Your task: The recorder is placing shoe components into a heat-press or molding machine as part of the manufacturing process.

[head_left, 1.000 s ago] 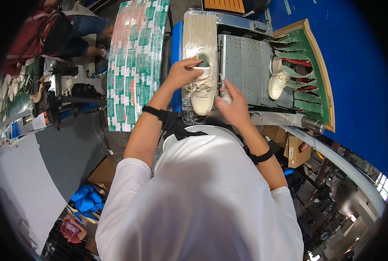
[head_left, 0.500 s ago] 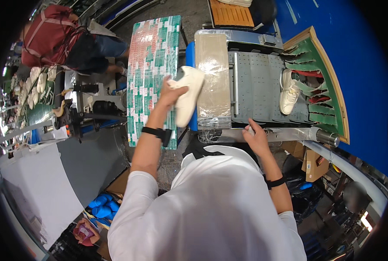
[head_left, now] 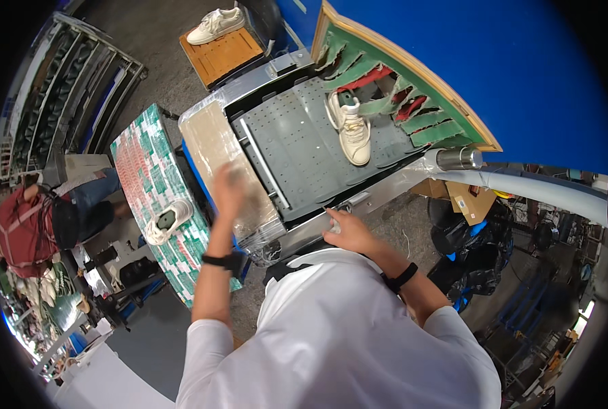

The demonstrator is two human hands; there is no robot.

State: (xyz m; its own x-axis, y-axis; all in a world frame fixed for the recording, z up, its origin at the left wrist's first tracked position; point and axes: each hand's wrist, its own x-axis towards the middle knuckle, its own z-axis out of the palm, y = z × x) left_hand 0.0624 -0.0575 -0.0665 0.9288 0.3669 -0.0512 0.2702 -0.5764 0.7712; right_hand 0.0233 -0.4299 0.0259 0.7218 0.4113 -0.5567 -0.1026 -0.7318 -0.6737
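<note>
My left hand (head_left: 229, 194), smeared by motion, is over the tan taped panel (head_left: 212, 140) at the front of a conveyor machine; its fingers cannot be made out. At the machine's near metal edge, my right hand (head_left: 350, 232) has its index finger stretched forward. Something small and greyish shows between that finger and the thumb. On the grey perforated conveyor (head_left: 290, 129) lies a cream lace-up sneaker (head_left: 355, 136), close to the green strip curtain. Another cream sneaker (head_left: 169, 221) rests on the green-and-white taped board (head_left: 147, 157), left of my left hand.
A wooden-framed opening with torn green strips (head_left: 430, 133) stands at the conveyor's far right. Beyond the machine, a sneaker (head_left: 215, 26) sits on a slatted wooden stand (head_left: 225, 58). A person in red (head_left: 28, 228) is at the left; black bags (head_left: 484, 249) lie at right.
My left hand has let go of the sneaker, now on the taped board, and moved over the tan panel. The view has turned, bringing more of the wooden stand and a rack into sight.
</note>
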